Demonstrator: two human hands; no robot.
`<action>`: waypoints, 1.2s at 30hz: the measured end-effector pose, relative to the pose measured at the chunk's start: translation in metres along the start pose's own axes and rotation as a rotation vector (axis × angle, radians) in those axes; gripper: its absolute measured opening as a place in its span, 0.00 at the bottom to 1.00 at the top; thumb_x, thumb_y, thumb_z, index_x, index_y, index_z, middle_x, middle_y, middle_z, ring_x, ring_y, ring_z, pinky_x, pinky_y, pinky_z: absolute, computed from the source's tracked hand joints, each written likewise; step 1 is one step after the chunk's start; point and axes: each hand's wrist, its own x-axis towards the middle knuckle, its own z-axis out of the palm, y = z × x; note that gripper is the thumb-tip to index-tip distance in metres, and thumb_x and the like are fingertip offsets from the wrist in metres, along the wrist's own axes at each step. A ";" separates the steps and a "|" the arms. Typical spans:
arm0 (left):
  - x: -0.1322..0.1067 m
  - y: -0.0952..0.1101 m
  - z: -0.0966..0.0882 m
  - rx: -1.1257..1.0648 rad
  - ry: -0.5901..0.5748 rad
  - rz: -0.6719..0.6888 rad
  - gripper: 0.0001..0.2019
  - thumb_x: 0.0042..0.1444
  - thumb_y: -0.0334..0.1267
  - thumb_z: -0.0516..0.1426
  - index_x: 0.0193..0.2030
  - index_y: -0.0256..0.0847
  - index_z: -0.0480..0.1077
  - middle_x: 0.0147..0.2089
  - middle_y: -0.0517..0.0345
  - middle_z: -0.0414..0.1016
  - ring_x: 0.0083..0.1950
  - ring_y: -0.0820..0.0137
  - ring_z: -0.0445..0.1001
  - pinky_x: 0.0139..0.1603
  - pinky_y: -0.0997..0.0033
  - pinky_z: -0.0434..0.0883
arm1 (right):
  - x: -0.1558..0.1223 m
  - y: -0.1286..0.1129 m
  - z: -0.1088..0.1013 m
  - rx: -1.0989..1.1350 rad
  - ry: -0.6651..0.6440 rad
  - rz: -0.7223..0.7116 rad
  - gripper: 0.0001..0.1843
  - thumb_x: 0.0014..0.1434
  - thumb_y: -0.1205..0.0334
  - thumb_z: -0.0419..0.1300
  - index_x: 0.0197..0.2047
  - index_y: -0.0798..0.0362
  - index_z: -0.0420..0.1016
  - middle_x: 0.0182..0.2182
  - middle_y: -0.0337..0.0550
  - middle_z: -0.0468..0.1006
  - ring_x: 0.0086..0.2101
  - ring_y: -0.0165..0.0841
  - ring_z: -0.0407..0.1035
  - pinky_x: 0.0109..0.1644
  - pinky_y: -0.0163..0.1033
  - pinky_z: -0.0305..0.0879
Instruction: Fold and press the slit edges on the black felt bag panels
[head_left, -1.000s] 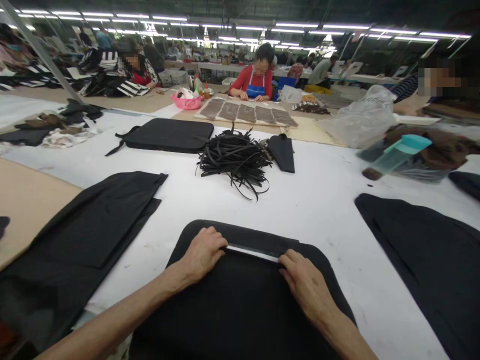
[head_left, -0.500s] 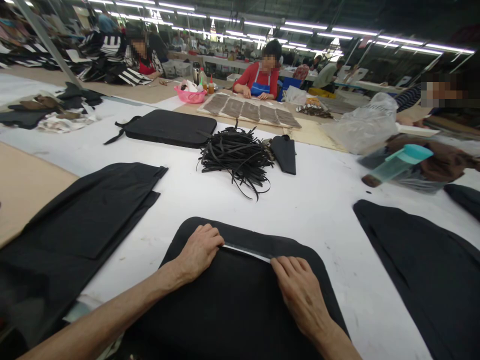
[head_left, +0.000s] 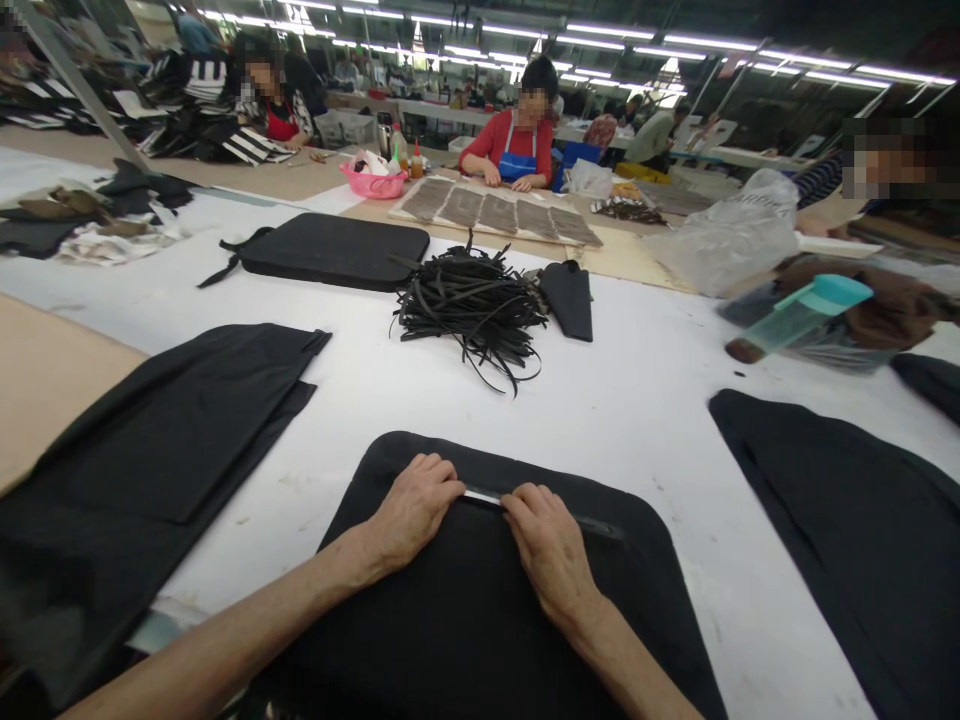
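A black fabric panel (head_left: 450,610) with rounded corners lies flat before me. Across its upper part runs a narrow strip, showing a short white stretch (head_left: 482,496) between my hands. My left hand (head_left: 420,505) is closed, its fingertips pinching the fabric edge at the left end of the white stretch. At the other end my right hand (head_left: 547,545) also pinches that edge, its fingers bent and pressed together. To the right of this hand a dark, shiny part of the strip (head_left: 600,527) lies against the panel. Both thumbs are mostly hidden.
Beyond the panel sit a heap of black strips (head_left: 469,305) and a black padded piece (head_left: 337,250). Black fabric pieces lie left (head_left: 172,420) and right (head_left: 840,500). A teal-lidded bottle (head_left: 795,315) rests by a plastic bag (head_left: 750,235). Co-workers sit across the table.
My right hand has moved left along the strip, closer to my left hand, and the white stretch between them is shorter. My left hand has shifted slightly right.
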 end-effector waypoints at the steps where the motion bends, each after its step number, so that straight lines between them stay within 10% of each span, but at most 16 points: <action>1: 0.000 -0.001 0.001 -0.009 0.006 0.005 0.11 0.60 0.30 0.47 0.35 0.41 0.69 0.36 0.57 0.67 0.38 0.69 0.61 0.40 0.68 0.61 | -0.001 0.001 0.000 -0.005 0.017 -0.007 0.09 0.60 0.69 0.51 0.39 0.53 0.71 0.32 0.42 0.69 0.33 0.35 0.59 0.36 0.40 0.55; 36: -0.001 -0.008 0.002 0.073 -0.058 0.291 0.11 0.60 0.27 0.45 0.45 0.36 0.65 0.40 0.52 0.67 0.40 0.66 0.62 0.43 0.65 0.64 | -0.005 0.011 -0.001 -0.032 0.095 -0.214 0.13 0.63 0.71 0.44 0.43 0.59 0.69 0.32 0.47 0.70 0.34 0.35 0.60 0.38 0.41 0.60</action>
